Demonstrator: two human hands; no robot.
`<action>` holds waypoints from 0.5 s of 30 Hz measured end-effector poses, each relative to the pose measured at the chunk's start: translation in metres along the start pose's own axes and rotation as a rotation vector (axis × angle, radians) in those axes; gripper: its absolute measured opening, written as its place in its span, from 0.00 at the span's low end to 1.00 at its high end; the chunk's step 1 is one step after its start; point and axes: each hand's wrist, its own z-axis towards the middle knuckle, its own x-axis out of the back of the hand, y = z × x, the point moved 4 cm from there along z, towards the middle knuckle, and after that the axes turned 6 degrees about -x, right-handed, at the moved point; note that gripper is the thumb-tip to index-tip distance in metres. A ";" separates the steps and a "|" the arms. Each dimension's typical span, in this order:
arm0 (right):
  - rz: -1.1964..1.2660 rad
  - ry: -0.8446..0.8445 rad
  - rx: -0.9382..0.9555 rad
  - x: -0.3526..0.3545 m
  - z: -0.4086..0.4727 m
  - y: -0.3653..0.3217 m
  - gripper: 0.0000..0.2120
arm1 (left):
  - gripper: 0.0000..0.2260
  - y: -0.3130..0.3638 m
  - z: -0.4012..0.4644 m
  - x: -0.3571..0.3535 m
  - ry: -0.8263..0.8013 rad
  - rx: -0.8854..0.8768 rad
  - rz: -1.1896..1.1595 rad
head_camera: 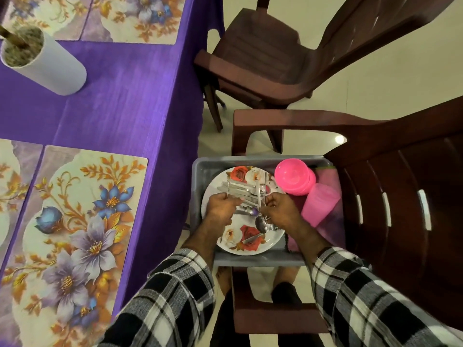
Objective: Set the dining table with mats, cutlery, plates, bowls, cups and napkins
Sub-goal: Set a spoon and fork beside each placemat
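A grey tray point(198, 169) rests on a brown chair point(390, 196) beside the table. In it lies a white rose-patterned plate point(246, 242) with a pile of steel cutlery point(244, 190) on top. My left hand point(220, 205) grips several pieces of cutlery above the plate. My right hand point(276, 209) pinches more cutlery just to its right. Pink bowls point(294, 177), a pink cup point(320, 204) and pink napkins point(328, 176) fill the tray's right side. Floral mats point(75, 221) lie on the purple tablecloth point(125, 101).
A white cylindrical pot point(47, 63) with dried filling stands on the table at the back left. More floral mats point(140, 18) lie at the far edge. A second brown chair point(270, 58) stands beyond the tray. The floor is pale tile.
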 end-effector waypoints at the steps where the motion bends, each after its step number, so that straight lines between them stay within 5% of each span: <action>1: 0.038 -0.008 -0.031 -0.001 0.001 0.004 0.11 | 0.05 -0.004 0.000 -0.004 -0.013 0.009 0.019; 9: 0.317 0.013 -0.113 -0.005 0.007 0.025 0.09 | 0.15 -0.049 -0.012 -0.010 -0.146 0.040 0.020; 15: 0.368 -0.003 -0.103 -0.005 -0.012 0.012 0.10 | 0.05 -0.033 -0.036 -0.006 -0.164 -0.038 0.052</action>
